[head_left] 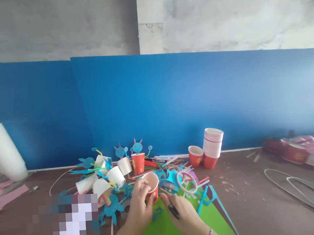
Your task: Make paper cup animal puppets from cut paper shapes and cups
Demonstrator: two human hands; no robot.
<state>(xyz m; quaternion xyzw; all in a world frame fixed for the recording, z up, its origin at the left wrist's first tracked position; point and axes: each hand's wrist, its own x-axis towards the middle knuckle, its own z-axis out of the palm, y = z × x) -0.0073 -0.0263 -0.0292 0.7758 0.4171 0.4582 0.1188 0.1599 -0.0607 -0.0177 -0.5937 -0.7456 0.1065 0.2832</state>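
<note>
My left hand (141,204) is wrapped around a red paper cup (153,181) with a white rim, its open mouth tilted toward me. Close on the cup's right, my right hand (184,211) is closed on a tool with a black oval handle (174,212). The tool's working end is too small to make out. Under both hands lies a green sheet (212,218). Blue paper cut-outs (113,207) and a white ring-shaped roll (186,182) surround them. Behind stands a red cup with a blue animal figure (138,162).
White cups (116,176) with blue paper pieces lie at left. A stack of cups (213,146) stands at right beside a shorter stack (196,155). A blue partition (172,102) rises behind the brown table (246,211). A white roll (6,153) and a white cable (294,184) are farther out.
</note>
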